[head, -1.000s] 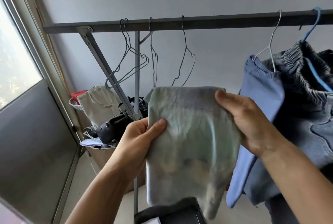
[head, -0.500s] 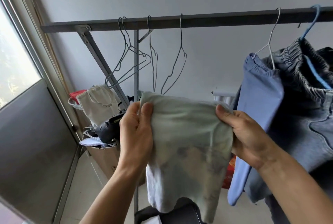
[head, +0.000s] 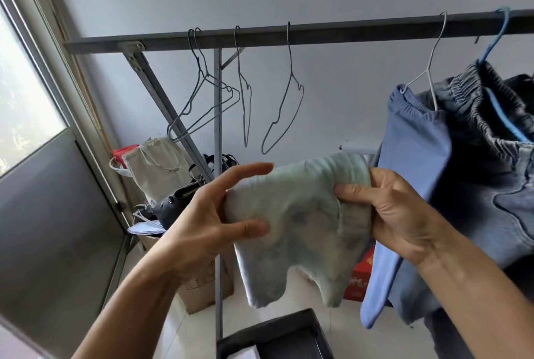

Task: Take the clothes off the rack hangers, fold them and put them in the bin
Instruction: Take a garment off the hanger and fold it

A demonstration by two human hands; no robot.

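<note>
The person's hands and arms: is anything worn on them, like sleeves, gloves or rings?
Nothing visible. The left hand and right hand carry no gloves, rings or watch, and the arms are uncovered down to the picture's edge, so no sleeves show.

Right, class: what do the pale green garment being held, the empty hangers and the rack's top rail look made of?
The pale green garment looks like soft fabric, perhaps cotton: matt, limp, creased. The empty hangers seem thin metal wire: slim grey outlines. The top rail is likely painted metal: dark, flat-sided, bolted bracket.
</note>
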